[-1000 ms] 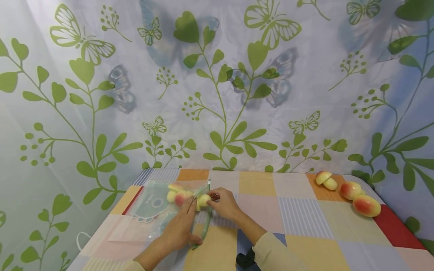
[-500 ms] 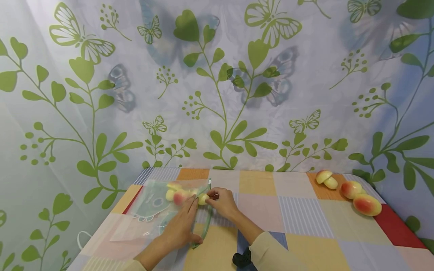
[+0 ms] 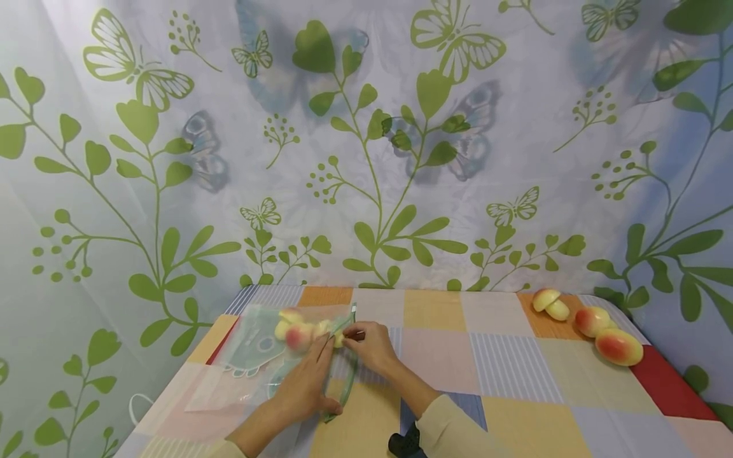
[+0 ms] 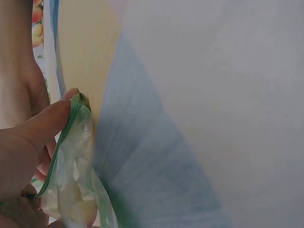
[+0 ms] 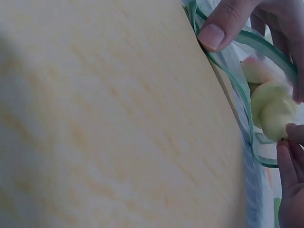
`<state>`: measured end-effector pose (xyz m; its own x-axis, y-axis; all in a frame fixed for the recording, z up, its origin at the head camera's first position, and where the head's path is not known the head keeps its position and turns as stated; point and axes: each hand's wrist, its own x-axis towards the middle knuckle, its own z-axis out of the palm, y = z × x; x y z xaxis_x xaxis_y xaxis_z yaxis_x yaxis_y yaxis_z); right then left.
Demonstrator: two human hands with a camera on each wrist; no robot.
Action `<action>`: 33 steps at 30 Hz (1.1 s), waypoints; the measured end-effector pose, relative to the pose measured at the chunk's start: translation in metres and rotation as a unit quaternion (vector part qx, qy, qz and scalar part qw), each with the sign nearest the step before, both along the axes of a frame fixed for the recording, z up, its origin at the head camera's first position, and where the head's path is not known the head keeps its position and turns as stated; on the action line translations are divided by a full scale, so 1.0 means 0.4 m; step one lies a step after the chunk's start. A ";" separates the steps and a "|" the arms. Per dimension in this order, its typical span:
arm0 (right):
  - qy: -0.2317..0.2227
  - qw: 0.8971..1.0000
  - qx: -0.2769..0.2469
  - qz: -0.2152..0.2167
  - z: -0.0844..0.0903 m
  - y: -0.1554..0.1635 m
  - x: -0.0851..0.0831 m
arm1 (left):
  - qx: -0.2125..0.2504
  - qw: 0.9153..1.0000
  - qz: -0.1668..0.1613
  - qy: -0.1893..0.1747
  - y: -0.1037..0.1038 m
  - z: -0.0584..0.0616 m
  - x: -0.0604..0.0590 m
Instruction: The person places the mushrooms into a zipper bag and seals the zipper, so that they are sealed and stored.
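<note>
Clear zip bag (image 3: 269, 356) at the near left of the patchwork table (image 3: 515, 381), mouth pinched open by left hand (image 3: 306, 385) so right hand (image 3: 372, 346), fingers clasping a pale toy mushroom (image 5: 273, 107), can pass it inside
</note>
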<state>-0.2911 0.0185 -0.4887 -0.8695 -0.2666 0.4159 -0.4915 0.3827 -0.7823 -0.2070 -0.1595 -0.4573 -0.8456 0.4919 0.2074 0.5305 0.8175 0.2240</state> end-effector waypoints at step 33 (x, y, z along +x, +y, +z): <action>-0.171 0.966 -0.093 0.171 0.000 0.115 -0.008 | 0.014 0.999 -0.039 0.012 -0.009 -0.007 -0.008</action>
<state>-0.2943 0.0644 -0.4888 -0.8388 -0.5106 0.1888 -0.2650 0.0800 -0.9609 -0.2102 -0.1632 -0.4601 -0.7992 0.5502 0.2419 0.5982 0.7671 0.2319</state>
